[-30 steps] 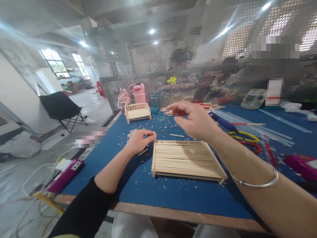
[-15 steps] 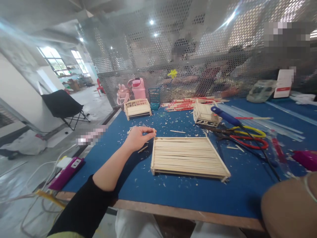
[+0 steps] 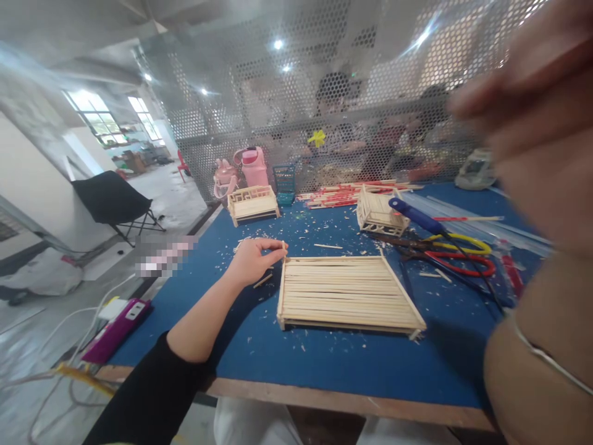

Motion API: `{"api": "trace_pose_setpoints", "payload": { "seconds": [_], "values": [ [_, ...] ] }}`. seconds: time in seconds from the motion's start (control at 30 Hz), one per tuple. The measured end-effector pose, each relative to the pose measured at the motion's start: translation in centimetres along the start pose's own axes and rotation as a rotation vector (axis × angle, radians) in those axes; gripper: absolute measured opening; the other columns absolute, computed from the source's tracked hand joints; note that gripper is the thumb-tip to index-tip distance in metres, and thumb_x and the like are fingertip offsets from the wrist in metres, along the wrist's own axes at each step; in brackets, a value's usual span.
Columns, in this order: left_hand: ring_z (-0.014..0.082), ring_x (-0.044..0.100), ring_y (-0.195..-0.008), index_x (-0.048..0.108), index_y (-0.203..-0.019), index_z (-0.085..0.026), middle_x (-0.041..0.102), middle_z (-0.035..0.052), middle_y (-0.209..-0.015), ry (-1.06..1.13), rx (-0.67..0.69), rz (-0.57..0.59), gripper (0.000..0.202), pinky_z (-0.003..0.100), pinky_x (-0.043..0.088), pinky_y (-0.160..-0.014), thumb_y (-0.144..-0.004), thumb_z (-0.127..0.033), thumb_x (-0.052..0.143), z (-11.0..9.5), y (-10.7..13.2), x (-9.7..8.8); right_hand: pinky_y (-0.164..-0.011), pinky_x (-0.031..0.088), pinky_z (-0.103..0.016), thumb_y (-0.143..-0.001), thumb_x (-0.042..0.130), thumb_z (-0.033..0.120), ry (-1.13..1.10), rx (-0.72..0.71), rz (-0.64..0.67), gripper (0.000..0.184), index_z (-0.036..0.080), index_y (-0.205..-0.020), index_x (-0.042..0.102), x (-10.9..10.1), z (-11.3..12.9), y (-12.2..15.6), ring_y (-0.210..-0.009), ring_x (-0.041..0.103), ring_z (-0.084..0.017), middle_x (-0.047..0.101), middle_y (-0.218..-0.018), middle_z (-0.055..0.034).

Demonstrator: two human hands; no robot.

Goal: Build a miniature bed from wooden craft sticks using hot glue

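A platform of pale wooden sticks, laid side by side on short legs, rests on the blue tabletop. At its far left corner my left hand is closed, thumb and forefinger pinching a short upright stick. My right hand is raised close to the camera at the upper right, large and blurred. Its fingers look bent, but whether they hold anything is hidden. A blue-handled tool with a black cord and scissors with red and yellow handles lie right of the platform.
Behind stand a small stick bench, another small stick piece, a pink bottle and a pile of red-and-pale sticks. Clear plastic strips lie at right. A purple power strip sits at the left edge, before a perforated metal screen.
My right hand has risen from the lower right into the upper right of the view. My left hand keeps its pinch at the corner. The view has shifted slightly.
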State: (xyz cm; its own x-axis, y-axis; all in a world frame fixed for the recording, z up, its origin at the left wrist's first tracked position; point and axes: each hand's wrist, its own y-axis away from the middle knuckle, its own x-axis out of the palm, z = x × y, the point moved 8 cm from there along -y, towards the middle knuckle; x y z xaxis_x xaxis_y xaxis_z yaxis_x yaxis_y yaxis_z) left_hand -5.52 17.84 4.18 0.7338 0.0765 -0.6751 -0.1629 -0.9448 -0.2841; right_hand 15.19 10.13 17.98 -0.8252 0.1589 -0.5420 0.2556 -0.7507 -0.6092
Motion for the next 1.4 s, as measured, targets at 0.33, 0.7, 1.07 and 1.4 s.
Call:
{"api": "trace_pose_setpoints", "payload": {
  "seconds": [0.33, 0.7, 1.07, 1.4],
  "values": [
    [0.0230, 0.068, -0.083, 0.075, -0.084, -0.016, 0.075, 0.0064, -0.087, 0.004, 0.044, 0.011, 0.027, 0.032, 0.049, -0.079, -0.072, -0.037, 0.062, -0.1, 0.0, -0.1, -0.055, 0.036, -0.023, -0.086, 0.051, 0.028, -0.010, 0.092, 0.590, 0.021, 0.014, -0.080, 0.067, 14.0, -5.8, -2.7, -0.061, 0.050, -0.010, 0.065, -0.073, -0.0022],
    [0.0208, 0.067, -0.078, 0.075, -0.087, -0.017, 0.076, 0.0037, -0.084, -0.007, 0.061, 0.033, 0.029, 0.029, 0.048, -0.072, -0.073, -0.036, 0.060, 0.1, 0.0, 0.2, -0.057, 0.036, -0.021, -0.077, 0.060, 0.017, -0.084, 0.187, 0.481, 0.008, 0.013, -0.073, 0.066, 15.7, -7.9, -2.6, -0.062, 0.051, -0.010, 0.063, -0.068, -0.0007],
    [0.0193, 0.066, -0.084, 0.070, -0.101, -0.014, 0.074, 0.0077, -0.095, 0.324, -0.002, 0.087, 0.038, 0.033, 0.049, -0.081, -0.067, -0.029, 0.063, 1.1, -0.1, 0.5, -0.054, 0.033, -0.022, -0.077, 0.059, 0.018, -0.059, 0.140, 0.457, 0.012, 0.014, -0.069, 0.065, 15.8, -7.9, -2.5, -0.059, 0.048, -0.009, 0.061, -0.064, 0.0009],
    [0.0162, 0.065, -0.077, 0.064, -0.113, -0.013, 0.074, 0.0063, -0.091, 0.253, -0.066, 0.057, 0.053, 0.030, 0.049, -0.075, -0.062, -0.012, 0.054, 1.7, -0.1, 0.4, -0.054, 0.032, -0.022, -0.077, 0.056, 0.019, -0.040, 0.136, 0.451, 0.013, 0.014, -0.070, 0.066, 15.6, -8.1, -2.5, -0.056, 0.045, -0.009, 0.060, -0.063, 0.0010]
  ]
}}
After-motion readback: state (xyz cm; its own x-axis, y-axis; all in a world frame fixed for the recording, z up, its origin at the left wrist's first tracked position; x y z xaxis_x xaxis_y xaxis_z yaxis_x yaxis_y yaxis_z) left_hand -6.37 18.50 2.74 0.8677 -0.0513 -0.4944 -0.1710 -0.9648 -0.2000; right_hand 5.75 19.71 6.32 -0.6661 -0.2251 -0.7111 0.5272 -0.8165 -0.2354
